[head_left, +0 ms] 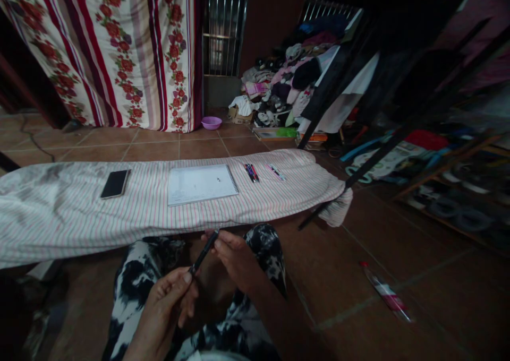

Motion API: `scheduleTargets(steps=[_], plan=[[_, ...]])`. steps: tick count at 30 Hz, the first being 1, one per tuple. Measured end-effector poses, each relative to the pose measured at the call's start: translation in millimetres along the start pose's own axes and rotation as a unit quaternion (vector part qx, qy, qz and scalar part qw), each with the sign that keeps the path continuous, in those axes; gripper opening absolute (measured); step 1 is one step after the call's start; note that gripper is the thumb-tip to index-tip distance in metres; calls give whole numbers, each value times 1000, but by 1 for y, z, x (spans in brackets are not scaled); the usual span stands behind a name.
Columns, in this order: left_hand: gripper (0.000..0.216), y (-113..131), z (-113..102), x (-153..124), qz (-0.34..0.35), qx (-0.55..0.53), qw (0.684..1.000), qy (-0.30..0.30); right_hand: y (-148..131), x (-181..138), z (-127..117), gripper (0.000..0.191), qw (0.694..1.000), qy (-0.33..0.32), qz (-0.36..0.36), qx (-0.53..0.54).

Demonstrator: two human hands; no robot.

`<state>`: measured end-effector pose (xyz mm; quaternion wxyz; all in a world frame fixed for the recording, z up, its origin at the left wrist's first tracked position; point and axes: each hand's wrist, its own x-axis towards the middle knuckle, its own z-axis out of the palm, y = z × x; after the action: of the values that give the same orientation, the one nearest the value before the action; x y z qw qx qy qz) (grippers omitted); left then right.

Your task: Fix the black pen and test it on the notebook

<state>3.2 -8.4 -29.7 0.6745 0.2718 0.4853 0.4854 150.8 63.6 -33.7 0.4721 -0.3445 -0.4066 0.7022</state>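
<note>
A black pen [204,253] is held between both hands over my lap. My left hand [163,302] pinches its lower end with thumb and fingers. My right hand [233,257] grips the upper end near the tip. Just beyond them lies a low board covered in striped cloth [59,212]. On it rest a spiral notebook [201,183], a dark phone [115,183] to the left, and several pens [252,172] with a pink-and-white pen [275,172] to the right.
My knees in black-and-white patterned trousers [135,281] sit under the board. A bottle [385,292] lies on the tiled floor at right. A purple bowl [211,122], a floral curtain [131,48] and a clothes pile [287,85] stand behind. Dark rods [382,154] cross on the right.
</note>
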Motion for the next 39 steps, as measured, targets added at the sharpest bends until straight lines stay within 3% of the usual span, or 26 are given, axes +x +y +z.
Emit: scheduleTargets(steps=[7, 14, 23, 30, 36, 39], plan=[[35, -1, 0, -1, 9, 13, 1000, -19, 4, 6, -1, 17, 999, 19, -10, 32], [35, 2, 3, -1, -6, -10, 1000, 18, -4, 0, 3, 31, 1000, 8, 10, -7], [34, 1, 4, -2, 0, 5, 1000, -5, 1, 5, -2, 17, 999, 31, -8, -9], [32, 2, 4, -2, -7, -25, 999, 20, 2, 2, -2, 23, 1000, -19, -13, -21], [32, 1, 4, -2, -8, -22, 1000, 9, 0, 3, 0, 16, 1000, 19, -3, -4], [33, 1, 3, -2, -10, -24, 1000, 12, 2, 3, -1, 18, 1000, 7, -2, -5]])
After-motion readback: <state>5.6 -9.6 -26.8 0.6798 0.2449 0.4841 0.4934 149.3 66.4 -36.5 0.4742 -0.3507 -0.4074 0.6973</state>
